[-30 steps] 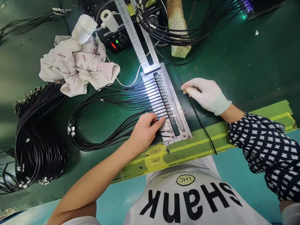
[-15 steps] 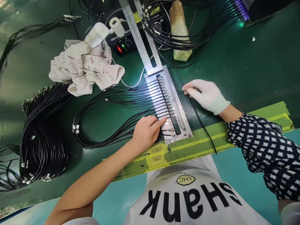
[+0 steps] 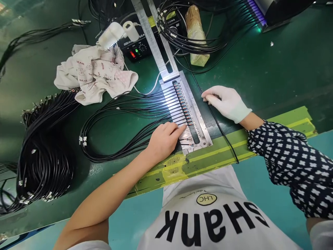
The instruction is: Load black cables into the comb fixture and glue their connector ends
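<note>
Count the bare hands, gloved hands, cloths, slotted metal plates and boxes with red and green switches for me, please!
Bare left hand: 1
White-gloved right hand: 1
Crumpled off-white printed cloth: 1
Slotted silver metal plate: 1
Black box with red and green switches: 1
Total: 5

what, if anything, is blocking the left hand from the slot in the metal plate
Nothing visible blocks it: a fingertip of the left hand is at the left edge of the plate's slot. Some black cables pass under the hand, none over that fingertip.
</note>
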The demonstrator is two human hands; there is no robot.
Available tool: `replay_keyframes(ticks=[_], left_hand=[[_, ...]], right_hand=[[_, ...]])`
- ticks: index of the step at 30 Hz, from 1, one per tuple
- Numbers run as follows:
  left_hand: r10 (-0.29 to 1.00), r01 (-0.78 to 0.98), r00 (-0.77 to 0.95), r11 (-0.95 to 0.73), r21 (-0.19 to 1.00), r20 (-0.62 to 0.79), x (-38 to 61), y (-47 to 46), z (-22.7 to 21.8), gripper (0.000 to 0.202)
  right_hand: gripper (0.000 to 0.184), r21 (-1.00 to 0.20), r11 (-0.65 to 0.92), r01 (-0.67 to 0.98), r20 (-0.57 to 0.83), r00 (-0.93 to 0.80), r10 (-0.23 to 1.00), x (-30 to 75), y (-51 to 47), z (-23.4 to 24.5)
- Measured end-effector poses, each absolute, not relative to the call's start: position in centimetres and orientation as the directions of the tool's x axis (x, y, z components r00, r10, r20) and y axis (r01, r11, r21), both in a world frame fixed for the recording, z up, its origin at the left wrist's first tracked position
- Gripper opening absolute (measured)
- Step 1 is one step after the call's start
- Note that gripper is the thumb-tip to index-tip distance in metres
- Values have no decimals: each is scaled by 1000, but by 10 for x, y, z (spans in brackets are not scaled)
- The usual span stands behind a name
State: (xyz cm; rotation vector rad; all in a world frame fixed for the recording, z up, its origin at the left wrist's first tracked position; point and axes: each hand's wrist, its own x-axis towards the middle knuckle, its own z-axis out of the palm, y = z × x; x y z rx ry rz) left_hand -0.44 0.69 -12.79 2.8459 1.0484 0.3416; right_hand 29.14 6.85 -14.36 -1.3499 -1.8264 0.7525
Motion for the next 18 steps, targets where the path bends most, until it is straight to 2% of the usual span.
replay_keyframes(ticks=[3, 8, 15, 18], left_hand=[[683, 638, 702, -729, 247, 202, -4, 6, -130, 34], [705, 644, 688, -702, 305, 172, -5, 2, -120, 35], [779, 661, 626, -560, 500, 45, -32, -21, -114, 14], [803, 645, 594, -518, 562, 58, -36, -24, -118, 12]], right_hand=[[27, -790, 281, 544, 219, -177, 959, 290, 70, -144], [26, -761, 284, 584, 219, -180, 959, 290, 63, -142], [25, -747, 273, 606, 197, -191, 962, 294, 51, -140], [24, -743, 265, 614, 191, -185, 964, 293, 53, -141]])
